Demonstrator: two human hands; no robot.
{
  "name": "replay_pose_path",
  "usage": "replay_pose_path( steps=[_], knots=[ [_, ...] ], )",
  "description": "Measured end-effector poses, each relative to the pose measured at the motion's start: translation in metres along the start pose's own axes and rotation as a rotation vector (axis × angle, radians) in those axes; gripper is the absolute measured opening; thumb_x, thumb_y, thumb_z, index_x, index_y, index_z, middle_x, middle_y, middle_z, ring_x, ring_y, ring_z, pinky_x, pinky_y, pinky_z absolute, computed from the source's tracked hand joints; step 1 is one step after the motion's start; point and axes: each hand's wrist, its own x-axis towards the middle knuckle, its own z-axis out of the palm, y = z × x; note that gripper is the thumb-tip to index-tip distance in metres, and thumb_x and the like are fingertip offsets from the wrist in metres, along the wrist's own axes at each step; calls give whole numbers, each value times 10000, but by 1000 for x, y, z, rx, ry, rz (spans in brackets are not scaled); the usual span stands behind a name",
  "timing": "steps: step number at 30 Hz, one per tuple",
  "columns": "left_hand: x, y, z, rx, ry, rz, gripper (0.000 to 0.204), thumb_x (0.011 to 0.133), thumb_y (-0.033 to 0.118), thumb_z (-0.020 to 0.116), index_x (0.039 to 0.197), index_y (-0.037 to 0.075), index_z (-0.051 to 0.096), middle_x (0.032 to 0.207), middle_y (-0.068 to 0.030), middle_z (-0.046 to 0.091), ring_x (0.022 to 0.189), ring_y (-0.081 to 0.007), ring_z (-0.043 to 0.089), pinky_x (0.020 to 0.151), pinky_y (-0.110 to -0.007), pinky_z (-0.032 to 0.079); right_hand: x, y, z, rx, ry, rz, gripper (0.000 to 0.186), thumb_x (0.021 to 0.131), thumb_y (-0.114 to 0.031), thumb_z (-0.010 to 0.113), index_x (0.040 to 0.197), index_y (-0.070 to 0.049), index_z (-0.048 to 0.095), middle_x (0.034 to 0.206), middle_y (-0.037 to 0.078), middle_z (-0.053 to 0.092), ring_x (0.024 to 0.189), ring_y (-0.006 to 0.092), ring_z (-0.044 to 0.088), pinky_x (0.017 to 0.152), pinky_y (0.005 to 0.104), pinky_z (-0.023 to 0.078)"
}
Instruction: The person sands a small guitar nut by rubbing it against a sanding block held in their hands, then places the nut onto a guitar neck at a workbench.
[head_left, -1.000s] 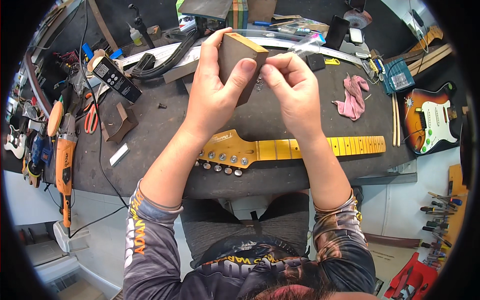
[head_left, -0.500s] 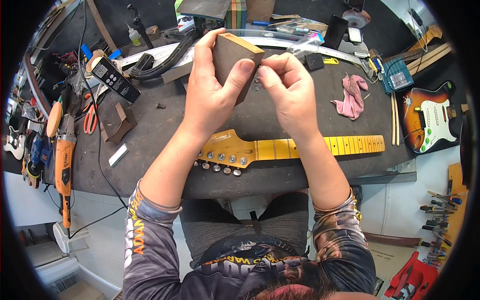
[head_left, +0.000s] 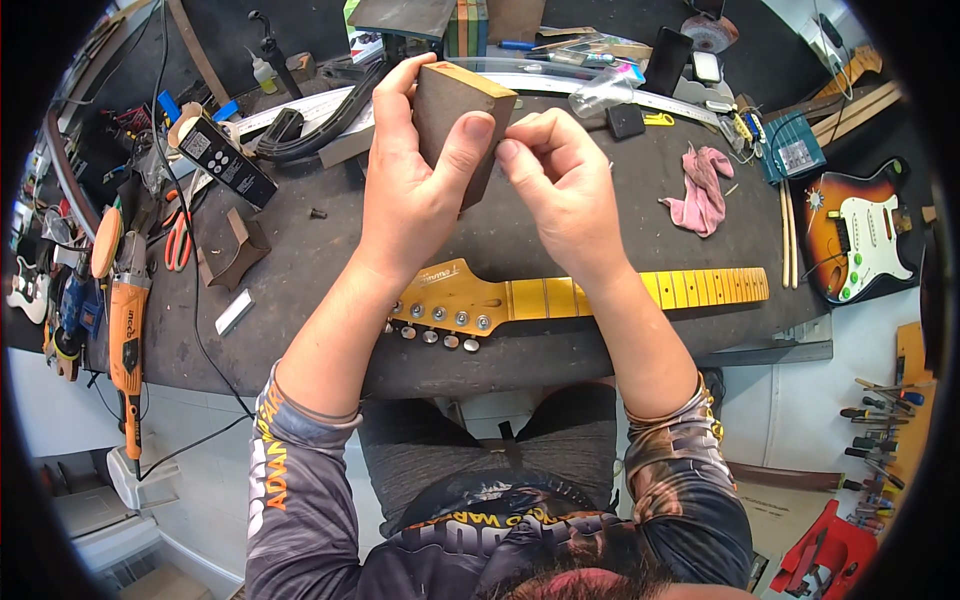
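My left hand (head_left: 415, 200) is wrapped around a dark brown block (head_left: 450, 100) with a tan top edge, held upright above the bench. My right hand (head_left: 555, 190) is closed in a pinch at the block's right edge; what sits between thumb and forefinger is too small or hidden to make out. Below both hands lies a yellow guitar neck (head_left: 700, 290) with silver tuning pegs, partly covered by my forearms. A small dark screw (head_left: 318, 214) lies on the bench (head_left: 300, 260) to the left.
Orange power tool (head_left: 127, 330), red-handled pliers (head_left: 177, 240) and a black box (head_left: 220, 160) sit left. A pink cloth (head_left: 698, 195) and sunburst guitar body (head_left: 860, 235) are right. Curved strips (head_left: 660, 105), a phone (head_left: 670, 62) and assorted clutter line the back.
Both hands have shifted slightly left with the block. My right hand stays pinched at its edge, and the bench items look unchanged.
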Motion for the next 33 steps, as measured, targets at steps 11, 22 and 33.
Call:
replay_pose_path(
  steps=[11, 22, 33],
  knots=[
    [1, 0, 1, -64, 38, -19, 668, 1051, 421, 720, 1530, 73, 410, 1324, -162, 621, 1163, -245, 662, 980, -385, 551, -1, 2, 0, 8, -42, 61, 125, 1066, -113, 693, 1122, -8, 653, 1010, 3, 700, 911, 41, 613, 800, 230, 514],
    [1, -2, -1, 20, 16, -15, 680, 1059, 469, 690, 1535, 70, 412, 1324, -164, 625, 1162, -247, 658, 988, -384, 545, 1, -1, -1, 20, -39, 56, 127, 1064, -120, 694, 1121, -16, 648, 1011, 4, 698, 908, 53, 624, 800, 241, 529],
    [1, -1, -2, 26, -22, -17, 672, 1063, 454, 688, 1535, 63, 413, 1306, -162, 637, 1149, -245, 665, 980, -383, 552, 2, -4, -2, 105, -38, 67, 140, 1078, -121, 681, 1148, -6, 644, 1048, 9, 702, 943, 53, 629, 846, 244, 533]
  ],
)
